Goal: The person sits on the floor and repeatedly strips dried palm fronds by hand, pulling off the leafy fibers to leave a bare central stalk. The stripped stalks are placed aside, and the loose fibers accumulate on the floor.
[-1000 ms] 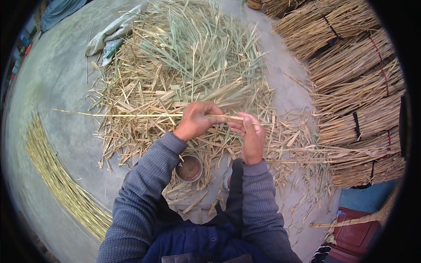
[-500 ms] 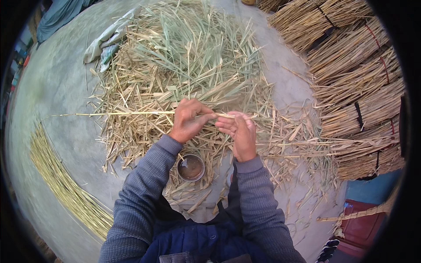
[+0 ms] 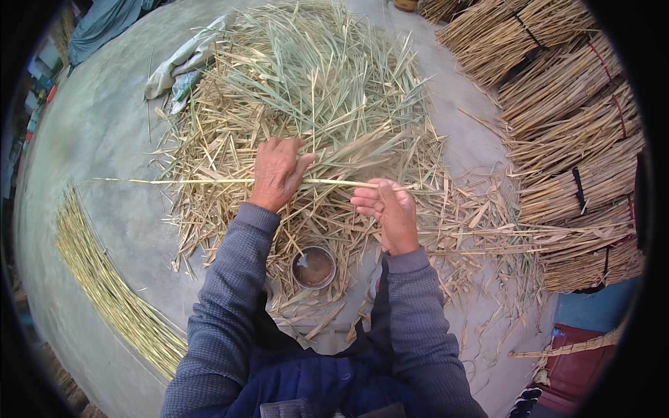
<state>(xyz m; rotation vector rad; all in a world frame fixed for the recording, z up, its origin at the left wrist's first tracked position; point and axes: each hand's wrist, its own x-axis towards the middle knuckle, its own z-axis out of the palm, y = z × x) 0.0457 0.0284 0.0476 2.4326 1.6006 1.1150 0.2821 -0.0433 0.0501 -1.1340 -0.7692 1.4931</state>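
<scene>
Since a moment before, the hands had drawn apart along the stalk [image 3: 209,181]: earlier they worked almost knuckle to knuckle, and now a clear gap lay between them. The right hand [image 3: 390,212] had opened too, where before it was pinched onto the stalk.

The left hand [image 3: 277,173] was closed over the stalk, palm down, knuckles up, its forearm in a grey sleeve [image 3: 230,279] rising from the lower edge. The stalk ran level across the view, its long thin end reaching far out to the person's left over the floor [image 3: 104,139]. The right hand sat lower and to the right, turned palm-left with the fingers loosely curled and half spread; the stalk's near end passed just at its fingertips, and I could not tell whether they truly gripped it.

Both hands hovered over a heap [image 3: 306,104] of green and dry leaf scraps on the floor. Just below them, between the forearms, stood a small round tin [image 3: 313,267] holding something brownish, with scraps around it. A curved row of stripped yellow stalks [image 3: 104,279] lay well to the left. Tied bundles [image 3: 571,125] were stacked on the right, and a grey cloth [image 3: 188,63] lay at the heap's far-left edge.
</scene>
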